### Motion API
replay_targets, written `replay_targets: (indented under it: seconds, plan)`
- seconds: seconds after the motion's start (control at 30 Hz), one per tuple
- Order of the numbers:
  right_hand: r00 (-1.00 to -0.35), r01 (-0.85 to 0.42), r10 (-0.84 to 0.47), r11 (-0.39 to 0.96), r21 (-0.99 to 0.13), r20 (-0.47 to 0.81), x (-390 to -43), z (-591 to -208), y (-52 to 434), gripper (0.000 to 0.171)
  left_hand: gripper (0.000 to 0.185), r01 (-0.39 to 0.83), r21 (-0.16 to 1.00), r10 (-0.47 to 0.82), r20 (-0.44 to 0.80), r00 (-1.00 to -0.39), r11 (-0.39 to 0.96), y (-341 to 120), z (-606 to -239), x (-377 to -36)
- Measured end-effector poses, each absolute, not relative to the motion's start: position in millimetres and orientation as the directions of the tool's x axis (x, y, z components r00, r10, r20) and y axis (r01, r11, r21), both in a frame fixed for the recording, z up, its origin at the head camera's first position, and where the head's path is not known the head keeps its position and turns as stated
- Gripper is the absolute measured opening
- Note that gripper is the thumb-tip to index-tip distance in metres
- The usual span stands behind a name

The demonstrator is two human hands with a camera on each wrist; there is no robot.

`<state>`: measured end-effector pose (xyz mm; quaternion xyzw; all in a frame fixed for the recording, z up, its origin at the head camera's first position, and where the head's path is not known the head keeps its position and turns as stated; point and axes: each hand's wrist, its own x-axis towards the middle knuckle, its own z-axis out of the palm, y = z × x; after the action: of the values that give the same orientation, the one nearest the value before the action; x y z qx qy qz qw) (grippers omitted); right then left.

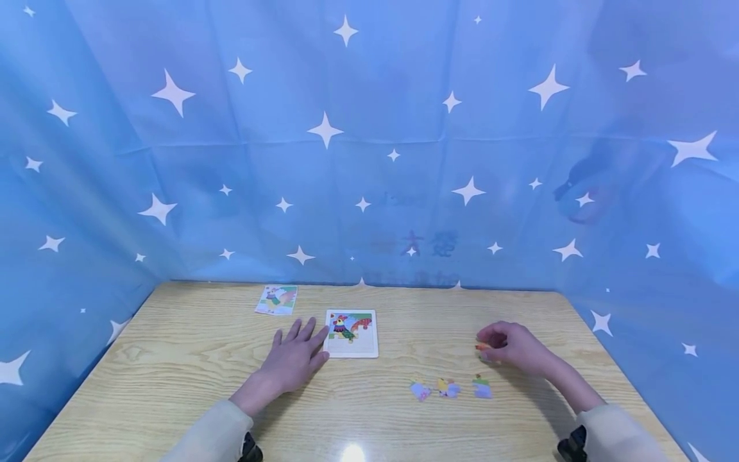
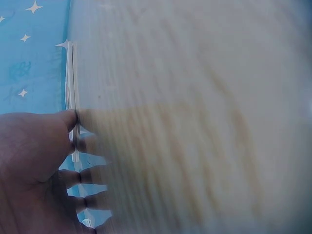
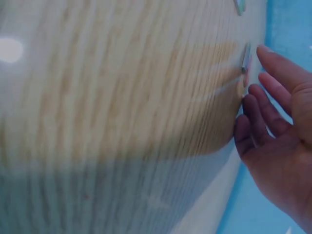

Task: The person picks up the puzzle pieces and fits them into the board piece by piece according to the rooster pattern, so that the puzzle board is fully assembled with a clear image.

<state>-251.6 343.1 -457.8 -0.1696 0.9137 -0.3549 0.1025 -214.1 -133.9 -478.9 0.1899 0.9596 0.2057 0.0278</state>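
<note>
A white-framed puzzle board (image 1: 362, 351) lies on the table, with a rooster picture partly filled in. My left hand (image 1: 293, 359) rests flat beside it, fingers spread, its thumb and index finger at the board's left edge. In the left wrist view the thumb of the left hand (image 2: 36, 151) meets the board's edge (image 2: 72, 78). To the right, my right hand (image 1: 514, 348) bends around an orange and green puzzle piece (image 1: 481, 347) at the table surface. The right wrist view shows a gap between thumb and fingers of the right hand (image 3: 280, 112); no firm pinch is visible.
Three loose puzzle pieces, a lilac one (image 1: 420, 391), a yellow and lilac one (image 1: 448, 387) and a green and lilac one (image 1: 482, 387), lie in front of the right hand. A picture card (image 1: 276, 300) lies at the back left. A blue star-patterned curtain (image 1: 392, 212) borders the wooden table.
</note>
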Motion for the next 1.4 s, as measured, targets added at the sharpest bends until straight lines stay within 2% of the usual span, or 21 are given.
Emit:
replay_targets:
  seconds: [0.27, 0.63, 0.87, 1.1, 1.4]
  plan:
    - [-0.925, -0.259, -0.377, 0.722, -0.642, -0.051, -250, -462, 347, 0.039, 0.055, 0.359, 0.410, 0.376, 0.041, -0.926, 0.839, -134, -485, -215]
    - [-0.932, -0.242, -0.359, 0.720, -0.650, -0.051, -247, -464, 346, 0.038, 0.054, 0.352, 0.410, 0.376, 0.025, -0.926, 0.841, -133, -481, -212]
    - [-0.943, -0.201, -0.326, 0.724, -0.660, -0.071, -248, -464, 346, 0.037, 0.056, 0.354, 0.393, 0.363, 0.053, -0.930, 0.849, -133, -496, -220]
    - [-0.947, -0.192, -0.313, 0.730, -0.656, -0.072, -249, -466, 345, 0.039, 0.056, 0.349, 0.393, 0.366, 0.033, -0.930, 0.851, -133, -486, -215]
    - [-0.945, -0.172, -0.311, 0.738, -0.653, -0.102, -252, -464, 343, 0.033, 0.054, 0.334, 0.396, 0.363, 0.004, -0.932, 0.855, -133, -476, -212]
